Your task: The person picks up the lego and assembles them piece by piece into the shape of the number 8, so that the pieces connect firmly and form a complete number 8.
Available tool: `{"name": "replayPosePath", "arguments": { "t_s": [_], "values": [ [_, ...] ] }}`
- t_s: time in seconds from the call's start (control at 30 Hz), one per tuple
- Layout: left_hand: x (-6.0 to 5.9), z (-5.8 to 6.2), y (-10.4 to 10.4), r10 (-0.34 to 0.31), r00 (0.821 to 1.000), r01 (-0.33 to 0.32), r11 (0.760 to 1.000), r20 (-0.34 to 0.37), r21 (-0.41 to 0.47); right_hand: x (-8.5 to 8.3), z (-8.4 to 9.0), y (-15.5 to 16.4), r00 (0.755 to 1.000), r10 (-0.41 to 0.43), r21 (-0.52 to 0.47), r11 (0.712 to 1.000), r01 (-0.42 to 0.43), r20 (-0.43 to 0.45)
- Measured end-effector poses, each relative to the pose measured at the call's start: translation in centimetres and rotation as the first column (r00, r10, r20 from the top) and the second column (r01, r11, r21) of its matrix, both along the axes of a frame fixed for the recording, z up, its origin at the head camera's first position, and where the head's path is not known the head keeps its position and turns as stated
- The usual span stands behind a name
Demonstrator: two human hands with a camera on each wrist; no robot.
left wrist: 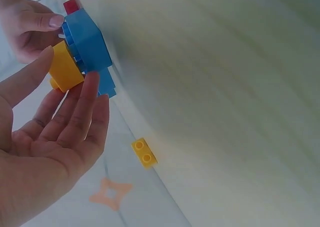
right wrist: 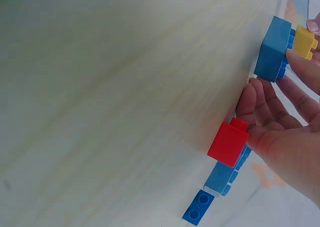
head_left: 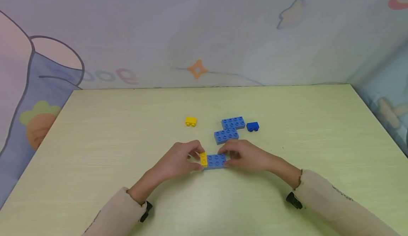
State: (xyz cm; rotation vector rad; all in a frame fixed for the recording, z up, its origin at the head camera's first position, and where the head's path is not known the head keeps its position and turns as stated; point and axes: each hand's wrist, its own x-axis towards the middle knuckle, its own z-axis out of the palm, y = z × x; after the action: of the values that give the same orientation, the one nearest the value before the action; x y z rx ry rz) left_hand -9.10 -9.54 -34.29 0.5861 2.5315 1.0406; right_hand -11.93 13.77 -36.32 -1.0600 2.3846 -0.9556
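Near the table's front middle lies a light-blue eight-stud brick (head_left: pixel 216 162). A small yellow two-stud brick (head_left: pixel 203 159) sits across the studs at its left end; whether it is pressed fully down I cannot tell. My left hand (head_left: pixel 178 161) pinches the yellow brick between thumb and fingers. At the blue brick's right end, my right hand (head_left: pixel 247 155) grips it with thumb and fingertips. A red brick (right wrist: pixel 228 144) stands close to the right hand in the right wrist view, hidden behind that hand in the head view.
Two more light-blue bricks, one farther back (head_left: pixel 233 123) and one nearer (head_left: pixel 226 136), lie touching beyond the right hand. A dark-blue two-stud brick (head_left: pixel 253 126) is beside them, on its side. Another yellow brick (head_left: pixel 191 121) lies farther left. A printed cloth hangs behind the table (head_left: pixel 111 122).
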Motion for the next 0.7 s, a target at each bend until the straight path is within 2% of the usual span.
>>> {"name": "replayPosePath", "arguments": {
  "t_s": [0.33,0.7],
  "values": [
    [-0.05,-0.17,-0.11,0.001,1.000,-0.001,1.000,-0.024,0.008,0.03,0.07,-0.05,1.000,0.005,-0.002,1.000,-0.005,-0.001],
    [-0.09,-0.15,-0.16,0.012,1.000,-0.012,1.000,-0.004,0.012,-0.09,0.07,-0.09,1.000,0.009,0.001,1.000,-0.009,-0.008]
  ]
}}
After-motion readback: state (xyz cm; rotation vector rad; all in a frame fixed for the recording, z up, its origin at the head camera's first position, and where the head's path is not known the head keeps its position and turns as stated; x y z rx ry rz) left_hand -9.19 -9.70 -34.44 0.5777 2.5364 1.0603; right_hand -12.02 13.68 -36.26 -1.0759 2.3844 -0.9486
